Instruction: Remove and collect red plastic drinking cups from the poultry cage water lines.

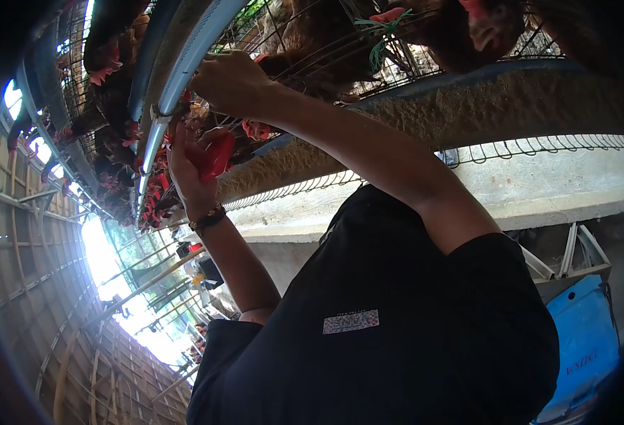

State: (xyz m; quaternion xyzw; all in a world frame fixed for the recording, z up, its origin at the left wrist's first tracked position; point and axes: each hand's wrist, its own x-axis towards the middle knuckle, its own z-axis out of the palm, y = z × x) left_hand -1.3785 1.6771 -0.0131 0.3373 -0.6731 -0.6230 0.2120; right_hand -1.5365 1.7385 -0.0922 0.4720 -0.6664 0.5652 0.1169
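My left hand (187, 164), with a dark beaded bracelet at the wrist, is raised beside the pale pipe (190, 58) along the cages. A glossy red plastic piece (219, 154) lies against its palm and thumb, and its fingertips reach up near the pipe's underside. Above it, my right hand (232, 79) is bent at the wire cage front, its curled fingers close to the pipe. What those fingers touch is hidden. Brown hens (306, 42) with red combs stand behind the wire around both hands.
A long feed trough (429, 114) holding brown feed runs below the cages, with a coiled wire edge (530, 147) beside it. Green twine (383, 40) is tied to the cage wire. More caged hens (105, 58) are at left. A blue plastic container (580, 340) stands at lower right.
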